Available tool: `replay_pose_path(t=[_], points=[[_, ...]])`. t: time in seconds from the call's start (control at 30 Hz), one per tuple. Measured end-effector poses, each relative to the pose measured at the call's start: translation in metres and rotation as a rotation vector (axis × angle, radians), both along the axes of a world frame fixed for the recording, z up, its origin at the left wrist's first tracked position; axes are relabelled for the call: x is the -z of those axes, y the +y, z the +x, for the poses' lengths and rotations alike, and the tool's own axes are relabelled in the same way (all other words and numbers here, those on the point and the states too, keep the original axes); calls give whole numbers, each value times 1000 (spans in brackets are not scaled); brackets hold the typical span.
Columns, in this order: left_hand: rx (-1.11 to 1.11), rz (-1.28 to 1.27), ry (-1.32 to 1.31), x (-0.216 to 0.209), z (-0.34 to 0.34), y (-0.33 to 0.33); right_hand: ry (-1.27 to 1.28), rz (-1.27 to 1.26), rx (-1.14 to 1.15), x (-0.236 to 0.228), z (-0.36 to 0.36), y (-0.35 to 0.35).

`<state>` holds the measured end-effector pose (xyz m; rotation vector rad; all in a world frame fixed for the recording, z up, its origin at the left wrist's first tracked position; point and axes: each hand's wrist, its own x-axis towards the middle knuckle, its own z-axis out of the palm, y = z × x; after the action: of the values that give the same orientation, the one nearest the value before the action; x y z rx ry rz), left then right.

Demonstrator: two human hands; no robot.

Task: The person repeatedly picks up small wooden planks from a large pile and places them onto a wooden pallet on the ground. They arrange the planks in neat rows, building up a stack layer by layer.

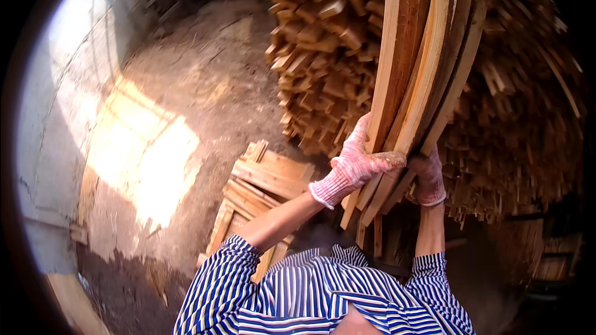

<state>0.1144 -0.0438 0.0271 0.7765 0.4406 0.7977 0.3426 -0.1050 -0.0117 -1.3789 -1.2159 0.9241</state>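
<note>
A bundle of long wooden strips (415,62) rises steeply in front of me, its lower ends close to my body and its upper ends leaving the top of the view. My left hand (362,160), in a pink knitted glove, grips the bundle from the left, with the thumb across the front. On the right side, my right hand (429,180), gloved alike, is pressed against the strips; its fingers are partly hidden behind them. Several strips are held together, some with rough, bark-brown faces.
Behind the bundle stands a large stack of wooden strips (323,68), spreading far to the right. Shorter boards (267,177) lie piled at my left. Sunlight falls on the dirt floor (205,80), beside a pale wall (46,142) at the far left.
</note>
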Motion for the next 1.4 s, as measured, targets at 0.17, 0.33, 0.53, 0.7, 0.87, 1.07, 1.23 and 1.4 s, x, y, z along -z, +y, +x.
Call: replay_pose_path(t=[0.17, 0.33, 0.53, 0.7, 0.87, 1.07, 1.23, 1.4], points=[[-211, -47, -46, 169, -118, -65, 73, -328, -567, -13, -116, 11], [-727, -669, -241, 301, -173, -152, -175, -478, -948, 69, -246, 17], [-1125, -1032, -282, 270, -259, -218, -277, -1068, -1105, 172, -369, -14], [-1148, -1184, -87, 366, -334, -294, 62, -1455, -1268, 285, -444, -57], [-1038, -1237, -68, 434, -386, -317, -18, -1391, -1232, 382, -482, -86], [-889, -779, 30, 526, -446, -338, 165, -1830, -1046, 485, -547, -97], [-892, -472, 790, 584, -465, -323, -10, -1721, -997, 568, -581, -96], [-1057, -921, -52, 601, -449, -367, 253, -1778, -974, 562, -569, -136]])
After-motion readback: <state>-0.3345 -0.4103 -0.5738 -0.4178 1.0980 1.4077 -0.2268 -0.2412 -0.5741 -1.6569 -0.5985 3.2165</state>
